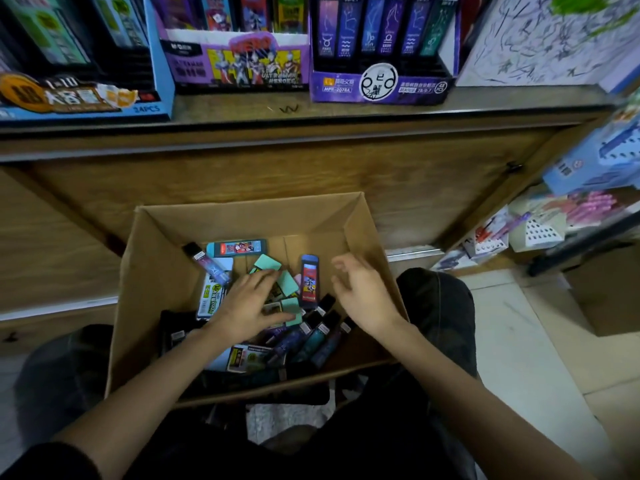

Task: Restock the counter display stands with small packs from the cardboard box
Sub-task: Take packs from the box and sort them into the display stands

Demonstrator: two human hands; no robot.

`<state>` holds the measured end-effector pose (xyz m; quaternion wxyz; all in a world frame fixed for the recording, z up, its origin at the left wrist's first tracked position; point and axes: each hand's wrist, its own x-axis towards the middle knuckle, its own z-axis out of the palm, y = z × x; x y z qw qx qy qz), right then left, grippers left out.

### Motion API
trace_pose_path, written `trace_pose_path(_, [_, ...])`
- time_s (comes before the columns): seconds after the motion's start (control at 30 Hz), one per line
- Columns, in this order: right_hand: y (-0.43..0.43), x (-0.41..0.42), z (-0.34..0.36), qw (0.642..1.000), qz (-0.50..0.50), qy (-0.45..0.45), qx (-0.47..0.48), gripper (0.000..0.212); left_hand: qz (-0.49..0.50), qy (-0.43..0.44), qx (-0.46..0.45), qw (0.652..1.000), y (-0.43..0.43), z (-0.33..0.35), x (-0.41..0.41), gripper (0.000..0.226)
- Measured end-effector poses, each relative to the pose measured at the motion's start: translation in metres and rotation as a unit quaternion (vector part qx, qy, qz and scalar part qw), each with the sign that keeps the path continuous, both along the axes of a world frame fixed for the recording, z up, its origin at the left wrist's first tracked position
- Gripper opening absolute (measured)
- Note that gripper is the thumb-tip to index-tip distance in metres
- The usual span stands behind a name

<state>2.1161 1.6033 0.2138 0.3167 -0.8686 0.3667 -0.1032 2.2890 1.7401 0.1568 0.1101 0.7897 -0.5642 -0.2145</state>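
Note:
An open cardboard box (162, 258) stands on the floor between my knees, holding several small packs. Mint green packs (268, 263) lie in the middle, a blue pack with a red label (309, 277) stands beside them, and dark purple packs (294, 341) lie toward the near side. My left hand (247, 306) reaches into the box with fingers spread flat on the mint packs. My right hand (360, 292) hovers over the box's right side, fingers loosely curled and holding nothing. Display stands sit on the counter above: a blue one (86, 95), a purple hero one (239, 64) and a zodiac one (381, 81).
The wooden counter front (277, 161) rises right behind the box. Stationery boxes and pens (540, 223) crowd a low shelf at the right. A scribbled paper sheet (554, 39) leans on the counter's right end. Pale floor tiles (519, 341) lie to the right.

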Motion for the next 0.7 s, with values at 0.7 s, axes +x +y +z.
trace_pose_path(0.7, [-0.010,0.062,-0.059,0.918,-0.153,0.078,0.358,0.028,0.194,0.094,0.110,0.970,-0.009,0.008,0.012,0.038])
